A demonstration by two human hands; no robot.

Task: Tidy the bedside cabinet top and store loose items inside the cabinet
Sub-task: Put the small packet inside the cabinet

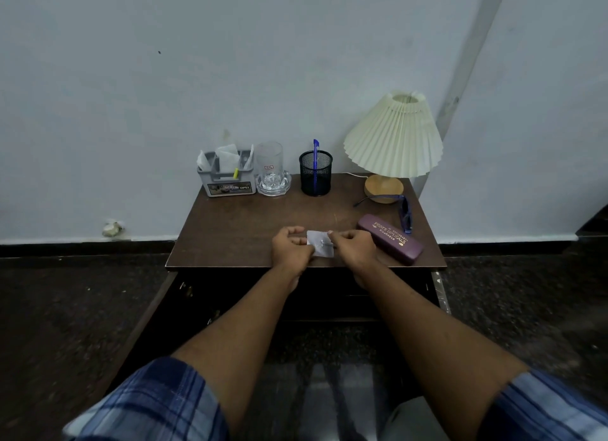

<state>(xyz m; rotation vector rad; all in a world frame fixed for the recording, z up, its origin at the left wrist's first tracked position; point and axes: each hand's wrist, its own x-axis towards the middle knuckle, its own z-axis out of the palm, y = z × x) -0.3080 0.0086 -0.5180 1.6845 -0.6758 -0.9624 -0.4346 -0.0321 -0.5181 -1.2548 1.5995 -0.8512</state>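
Pinching a small pale square sheet (320,247) between both hands at the front of the cabinet top (237,230).

Gripped at its left edge by the curled fingers of the left hand (291,249) and at its right edge by those of the right hand (355,248); lying on the wood or lifted, cannot tell. Just right, a purple spectacle case (390,238), blue spectacles (405,215) and lamp (393,137) behind; along the back, grey organiser (227,177), glass mug (269,164), mesh pen cup (316,177).

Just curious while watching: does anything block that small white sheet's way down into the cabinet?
Nothing visible does. Left hand and right hand pinch the small white sheet near the front edge of the brown wooden cabinet top; the brown door below stands open.
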